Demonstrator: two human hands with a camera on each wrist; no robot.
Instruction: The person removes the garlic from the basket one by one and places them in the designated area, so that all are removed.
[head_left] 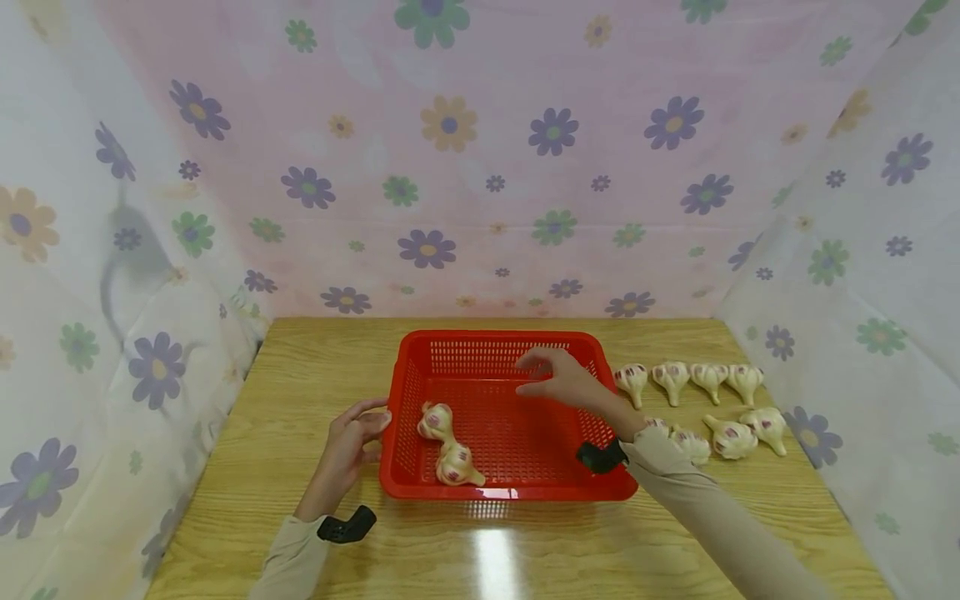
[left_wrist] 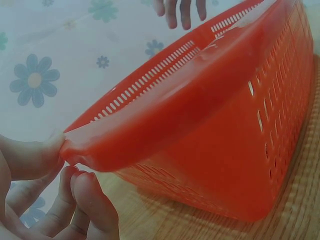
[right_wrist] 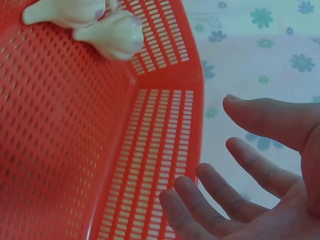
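A red plastic basket [head_left: 510,493] with slotted walls stands on the table, and a few garlic bulbs [head_left: 457,464] lie along its left side. My left hand [head_left: 347,446] holds the basket's left rim; in the left wrist view the thumb [left_wrist: 37,155] lies on the rim edge with the fingers curled below it. Over the basket's right half hovers my right hand [head_left: 562,383], its fingers spread and slightly bent, with nothing in it. The right wrist view shows that hand [right_wrist: 265,195] apart from the bulbs [right_wrist: 112,35] in the basket.
To the basket's right, more garlic bulbs [head_left: 671,377] lie in two rows on the wooden table [head_left: 330,358]; my right forearm partly covers the nearer row. Flowered cloth [head_left: 495,250] hangs behind the table and at both sides.
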